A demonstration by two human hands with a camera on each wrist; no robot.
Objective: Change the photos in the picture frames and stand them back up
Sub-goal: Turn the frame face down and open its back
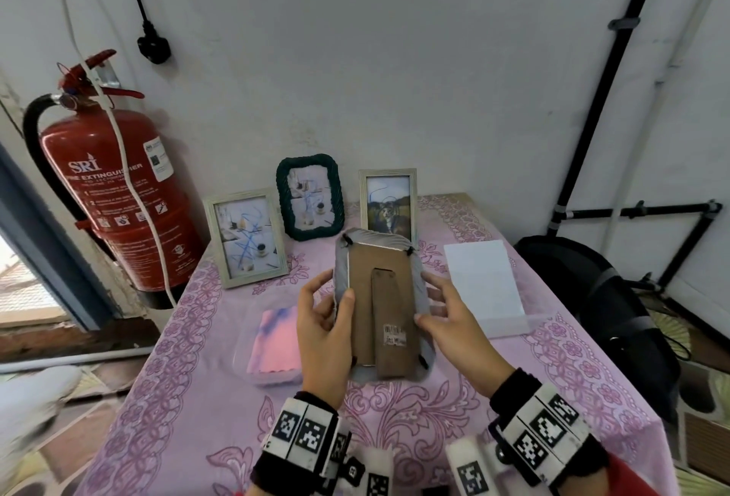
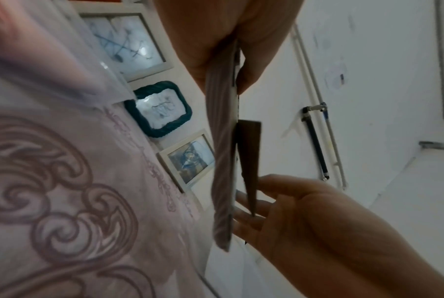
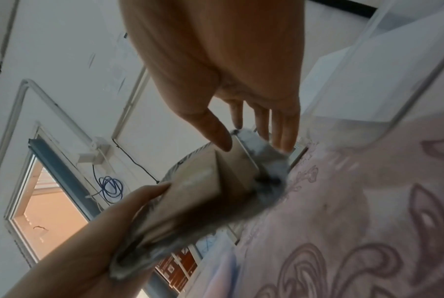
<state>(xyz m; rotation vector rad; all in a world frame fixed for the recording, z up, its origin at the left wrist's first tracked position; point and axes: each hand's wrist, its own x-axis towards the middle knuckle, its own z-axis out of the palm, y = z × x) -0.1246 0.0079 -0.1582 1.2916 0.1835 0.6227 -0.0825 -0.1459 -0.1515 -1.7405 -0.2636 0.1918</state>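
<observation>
I hold a grey ridged picture frame [image 1: 363, 258] above the table with its brown cardboard back and easel stand facing me. My left hand [image 1: 324, 322] grips its left edge, thumb on the back. My right hand [image 1: 450, 322] pinches the right edge, thumb on the rim and fingers along the side. In the left wrist view the frame [image 2: 222, 161] shows edge-on with the stand folded out. The right wrist view shows the frame [image 3: 197, 181] blurred. Three frames stand at the back: a pale one [image 1: 249, 237], a dark green rope one [image 1: 310, 195] and another pale one [image 1: 389, 203].
A pink-and-blue sheet in a clear sleeve [image 1: 272, 337] lies left of my hands. A white sheet on a clear sleeve [image 1: 482, 282] lies to the right. The table has a pink patterned cloth [image 1: 553, 377]. A red fire extinguisher [image 1: 114, 187] hangs left; a black bag [image 1: 592, 298] sits right.
</observation>
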